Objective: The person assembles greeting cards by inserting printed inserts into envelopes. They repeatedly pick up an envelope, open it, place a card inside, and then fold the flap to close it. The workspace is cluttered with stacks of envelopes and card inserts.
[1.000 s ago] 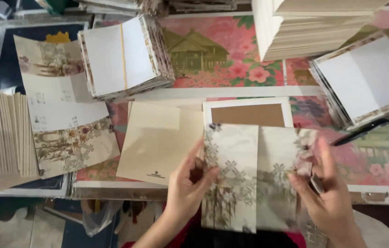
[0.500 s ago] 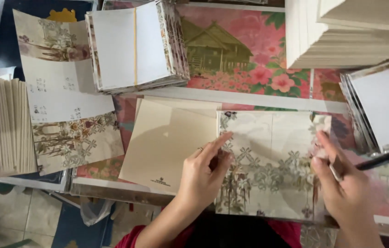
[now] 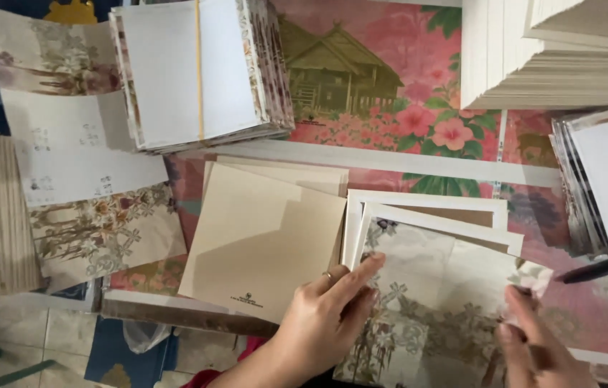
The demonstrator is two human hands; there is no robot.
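Both hands, left hand (image 3: 329, 316) and right hand (image 3: 534, 345), are closed, apparently pinching, on the floral printed sheet (image 3: 433, 309) pressed flat on the worktop (image 3: 390, 162), seemingly mid-fold, so aligned edges are needed.

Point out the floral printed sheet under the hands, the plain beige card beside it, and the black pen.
floral printed sheet (image 3: 440, 302), head view, its middle.
plain beige card (image 3: 264, 241), head view, its centre.
black pen (image 3: 602, 267), head view, mid-barrel.
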